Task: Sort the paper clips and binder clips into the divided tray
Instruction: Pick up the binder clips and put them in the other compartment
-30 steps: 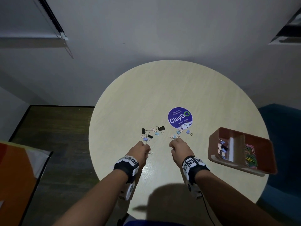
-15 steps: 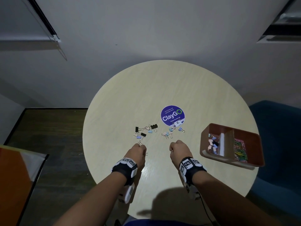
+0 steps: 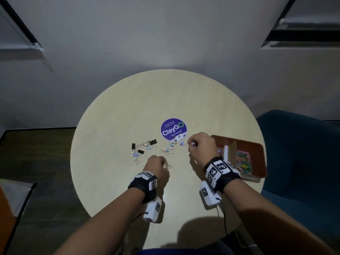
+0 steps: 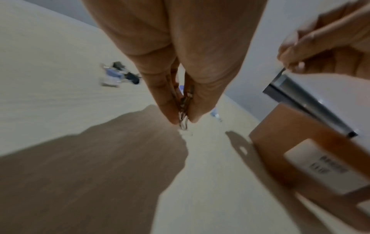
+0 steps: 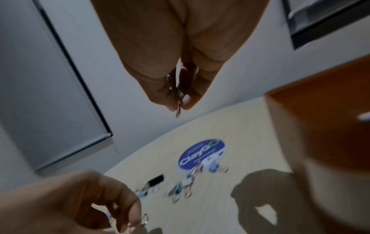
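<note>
My left hand (image 3: 165, 165) hovers above the round table (image 3: 114, 111) and pinches a small binder clip (image 4: 183, 109) by its wire handles. My right hand (image 3: 192, 144) is raised beside the left wall of the brown divided tray (image 3: 259, 148) and pinches another binder clip (image 5: 177, 95). Several binder clips (image 3: 145, 148), black and pastel, lie loose in front of the left hand, and more (image 3: 173, 146) lie by the purple sticker (image 3: 173, 128). The tray's right compartment holds coloured paper clips (image 3: 243, 160). Its left compartment is mostly hidden behind my right wrist.
The tray sits at the table's right edge, next to a dark blue seat (image 3: 301, 153). An orange object (image 3: 7, 214) stands on the floor at the left. Bare tabletop lies beyond the sticker and near my body.
Each hand has picked up a binder clip from the table. The right hand has risen and moved right toward the tray; the left has shifted slightly right.
</note>
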